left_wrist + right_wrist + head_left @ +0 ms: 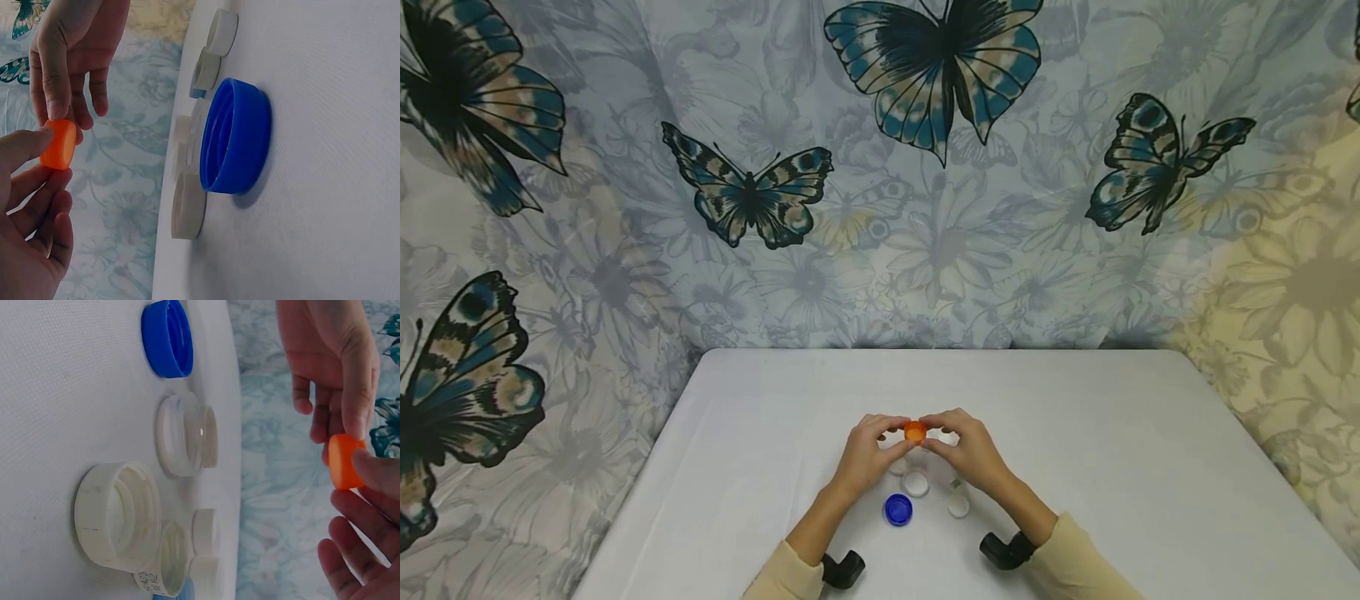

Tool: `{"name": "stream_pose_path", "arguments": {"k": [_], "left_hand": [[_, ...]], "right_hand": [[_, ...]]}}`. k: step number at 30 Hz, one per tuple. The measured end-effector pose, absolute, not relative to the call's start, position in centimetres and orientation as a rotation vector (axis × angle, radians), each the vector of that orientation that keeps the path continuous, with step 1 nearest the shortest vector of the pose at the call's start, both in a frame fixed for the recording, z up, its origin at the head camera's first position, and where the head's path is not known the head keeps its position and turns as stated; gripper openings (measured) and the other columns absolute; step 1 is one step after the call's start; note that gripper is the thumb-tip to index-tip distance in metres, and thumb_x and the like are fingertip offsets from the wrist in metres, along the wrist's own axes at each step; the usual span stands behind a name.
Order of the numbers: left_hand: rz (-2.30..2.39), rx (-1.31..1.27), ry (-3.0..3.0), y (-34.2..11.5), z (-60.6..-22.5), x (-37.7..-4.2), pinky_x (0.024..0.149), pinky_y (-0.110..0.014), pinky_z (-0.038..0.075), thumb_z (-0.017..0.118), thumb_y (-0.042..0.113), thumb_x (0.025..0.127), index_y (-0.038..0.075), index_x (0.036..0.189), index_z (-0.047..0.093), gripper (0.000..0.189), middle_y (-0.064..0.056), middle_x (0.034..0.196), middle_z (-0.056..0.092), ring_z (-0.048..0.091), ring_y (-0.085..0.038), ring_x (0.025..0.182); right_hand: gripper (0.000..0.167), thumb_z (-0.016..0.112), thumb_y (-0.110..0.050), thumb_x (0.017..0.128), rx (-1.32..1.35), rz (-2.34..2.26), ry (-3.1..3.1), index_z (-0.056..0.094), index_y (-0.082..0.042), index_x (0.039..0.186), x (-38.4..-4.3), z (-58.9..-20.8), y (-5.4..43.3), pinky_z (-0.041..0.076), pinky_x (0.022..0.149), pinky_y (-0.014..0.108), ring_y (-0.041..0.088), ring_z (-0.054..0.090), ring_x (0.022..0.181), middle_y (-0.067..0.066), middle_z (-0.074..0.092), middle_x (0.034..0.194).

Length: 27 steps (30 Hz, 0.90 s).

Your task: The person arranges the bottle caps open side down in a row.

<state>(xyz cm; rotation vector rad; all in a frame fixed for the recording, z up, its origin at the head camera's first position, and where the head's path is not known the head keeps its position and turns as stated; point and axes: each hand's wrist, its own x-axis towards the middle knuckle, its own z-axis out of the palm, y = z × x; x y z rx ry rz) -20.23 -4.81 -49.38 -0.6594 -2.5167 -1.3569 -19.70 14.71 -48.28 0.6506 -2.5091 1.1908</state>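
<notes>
The left hand (863, 452) and right hand (972, 450) pinch an orange bottle cap (915, 432); a blue screw cap (898, 509) lies toward six o'clock.

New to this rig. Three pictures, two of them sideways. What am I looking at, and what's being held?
No robot here: these are a person's bare left hand and right hand. The wide picture comes from a camera worn on the head, looking forward and down. The other two come from a camera on each wrist, so the white table looks turned on its side.

Both hands pinch one small orange cap between thumb and fingers, above the table. On the table lie a larger blue cap, a clear cap and several white caps; some overlap, so I can't give a sure count. Behind is a butterfly-patterned backdrop.
</notes>
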Motion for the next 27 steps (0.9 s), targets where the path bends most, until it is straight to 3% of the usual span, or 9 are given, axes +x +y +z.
{"name": "stream_pose_path", "arguments": {"k": [11, 18, 27], "left_hand": [[-1.440, -0.621, -2.427, -4.6, -49.0, -19.8, 0.076, -0.026, 0.051, 0.074, 0.025, 0.086, 0.006, 0.110, 0.072, 0.030, -0.006, 0.099, 0.074, 0.062, -0.021, 0.088], [-1.469, -0.613, -2.384, -4.6, -48.9, -19.7, 0.078, -0.034, 0.054, 0.072, 0.025, 0.088, 0.002, 0.111, 0.071, 0.032, -0.008, 0.101, 0.074, 0.064, -0.021, 0.089], [-1.455, -0.595, -2.391, -4.6, -49.1, -19.8, 0.076, -0.025, 0.051, 0.071, 0.023, 0.089, 0.005, 0.108, 0.074, 0.027, -0.005, 0.097, 0.075, 0.063, -0.017, 0.088]], "right_hand": [[0.037, 0.085, 0.001, 0.066, 0.794, 0.908, -2.230, 0.073, -0.004, 0.100, -19.4, -49.0, 14.5, 0.057, 0.073, 0.027, 0.018, 0.064, 0.085, 0.004, 0.073, 0.093], [0.033, 0.083, -0.001, 0.069, 0.783, 0.946, -2.177, 0.073, -0.004, 0.100, -19.4, -49.3, 14.4, 0.055, 0.070, 0.022, 0.018, 0.064, 0.083, 0.004, 0.073, 0.091], [0.029, 0.078, 0.006, 0.074, 0.745, 1.126, -2.159, 0.073, 0.002, 0.102, -19.3, -49.2, 14.1, 0.057, 0.064, 0.028, 0.019, 0.065, 0.075, 0.008, 0.072, 0.088]]}}
